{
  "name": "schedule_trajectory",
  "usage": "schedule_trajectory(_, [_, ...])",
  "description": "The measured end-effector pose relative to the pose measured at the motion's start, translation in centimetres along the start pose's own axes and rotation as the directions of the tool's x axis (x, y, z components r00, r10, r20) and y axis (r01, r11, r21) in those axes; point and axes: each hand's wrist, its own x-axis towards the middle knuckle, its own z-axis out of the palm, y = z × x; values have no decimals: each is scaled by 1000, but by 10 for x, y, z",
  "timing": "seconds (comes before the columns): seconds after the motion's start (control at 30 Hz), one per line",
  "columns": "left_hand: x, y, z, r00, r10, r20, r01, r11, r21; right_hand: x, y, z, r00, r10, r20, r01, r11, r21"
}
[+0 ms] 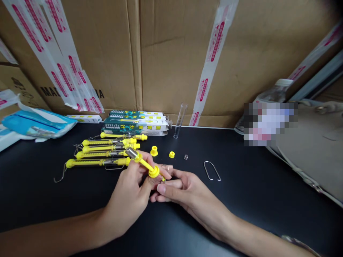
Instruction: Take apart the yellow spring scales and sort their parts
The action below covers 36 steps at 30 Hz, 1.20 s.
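My left hand (128, 192) is shut on a yellow spring-scale rod (143, 162), which has a metal sleeve at its far end and a yellow flange (153, 172) near my fingers. My right hand (187, 189) meets the left at the flange, its thumb and fingertips close together; whether they grip anything is hidden. Several assembled yellow spring scales (99, 153) lie side by side just beyond my left hand. Two small yellow caps (153, 151) stand ahead of my hands, with a tiny metal spring (185, 157) and a bent wire clip (211, 170) further right.
Printed spring-scale boxes (136, 121) and a glass tube (180, 120) stand at the back of the black table (254, 200), against taped cardboard (171, 53). A blue package (34, 123) lies at the left, a beige bag (308, 150) and plastic bottle (273, 92) at the right.
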Motion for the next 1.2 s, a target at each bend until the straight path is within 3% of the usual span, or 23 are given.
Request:
schedule_trajectory(0.2, [-1,3,-1,998,57,27,-62,976,208,0,4,2,999,21,47,-12,983,-181])
schedule_trajectory(0.53, [2,7,-4,991,78,108,-106,955,279,-3,0,5,995,7,104,21,965,-262])
schedule_trajectory(0.8, [-1,6,1,994,73,86,-98,937,336,-3,-1,8,986,78,147,-36,963,-268])
schedule_trajectory(1.2, [5,4,5,997,33,69,-58,916,396,0,7,16,997,62,37,-50,959,-278])
